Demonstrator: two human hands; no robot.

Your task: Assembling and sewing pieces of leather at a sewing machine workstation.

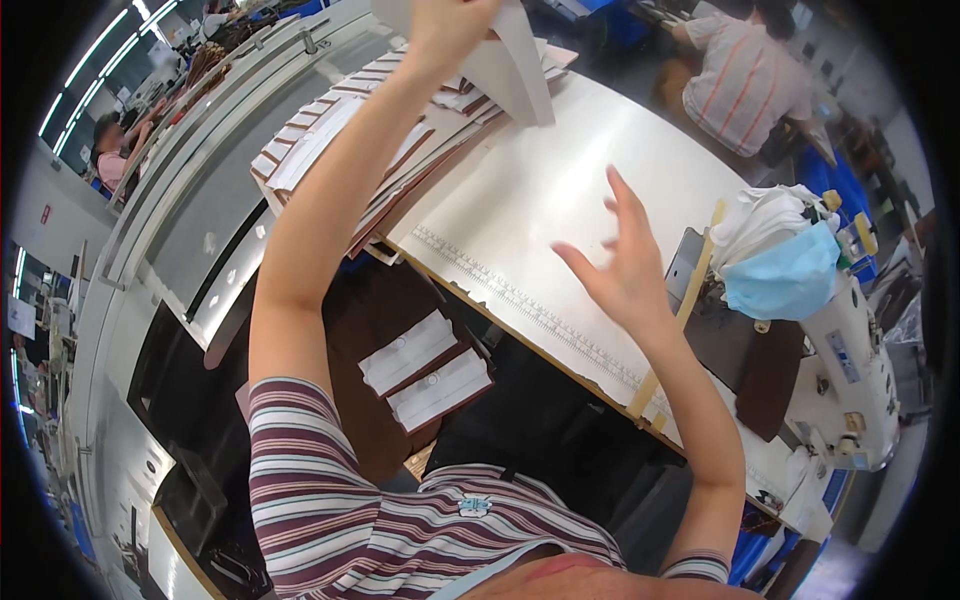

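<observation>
At the far edge of the table, my left hand (452, 28) is closed on a white panel (512, 75) that stands up at a tilt; its fingertips are partly cut off by the picture's top. Below that arm lies a layered stack of brown-edged pieces with white strips (315, 140). My right hand (628, 265) is held over the white tabletop (530, 190), fingers spread and holding nothing. On my lap, over dark brown material, rest two white rectangular pieces (440, 388) side by side.
A sewing machine (850, 370) stands at the right, with a light blue face mask (785, 270) and white cloth over it. Beside it are a dark phone-like slab (685, 265) and a brown piece (770, 385). A printed ruler (520, 305) runs along the near edge. Another person (745, 85) sits beyond.
</observation>
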